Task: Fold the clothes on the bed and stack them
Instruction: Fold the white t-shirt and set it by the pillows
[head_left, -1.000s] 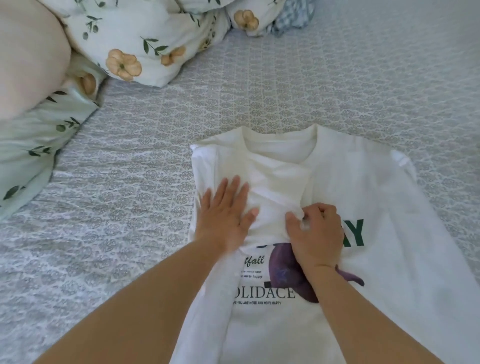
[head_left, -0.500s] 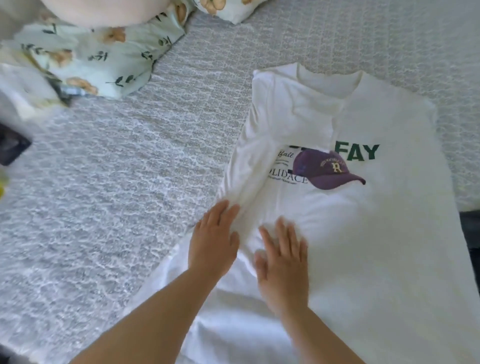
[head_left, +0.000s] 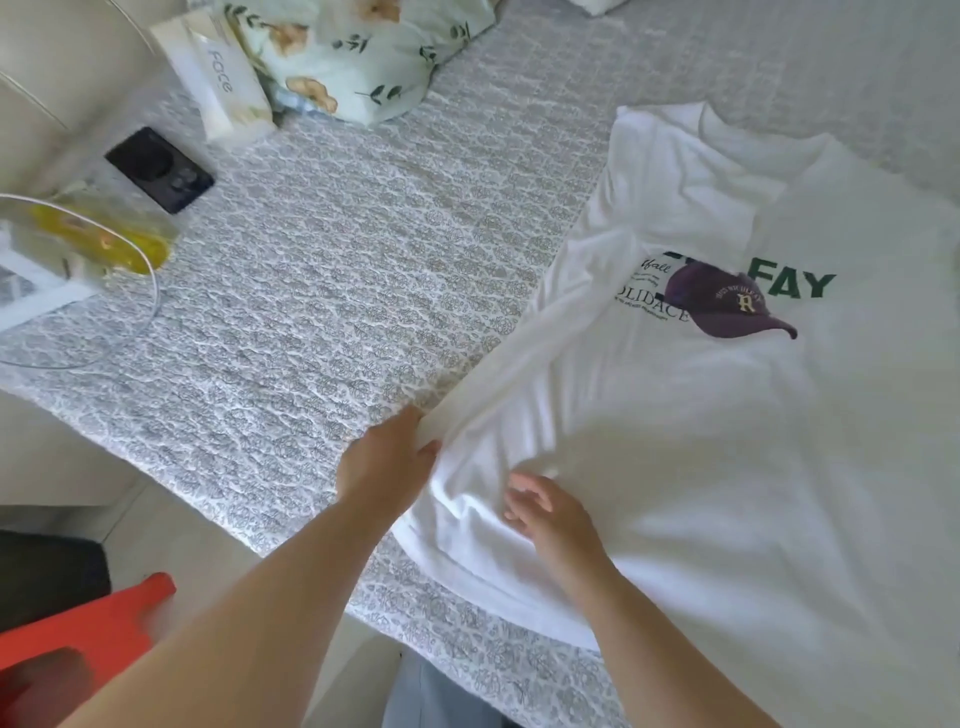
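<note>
Your left hand (head_left: 387, 467) pinched the folded left edge of the white T-shirt (head_left: 701, 441), fingers curled round the cloth where it bunched into ridges. The shirt was white, printed with a purple cap (head_left: 727, 304), green letters "FAY" and smaller dark lettering partly hidden under a fold. It lay front-up on the grey patterned bed (head_left: 311, 312), stretching up and to the right of that hand, its collar at the far end. Your right hand (head_left: 553, 519) rested on the fabric just right of the left one, fingers loosely spread and holding nothing, near the lower hem. Most of the shirt lay beyond and right of this hand, fairly flat with soft creases.
</note>
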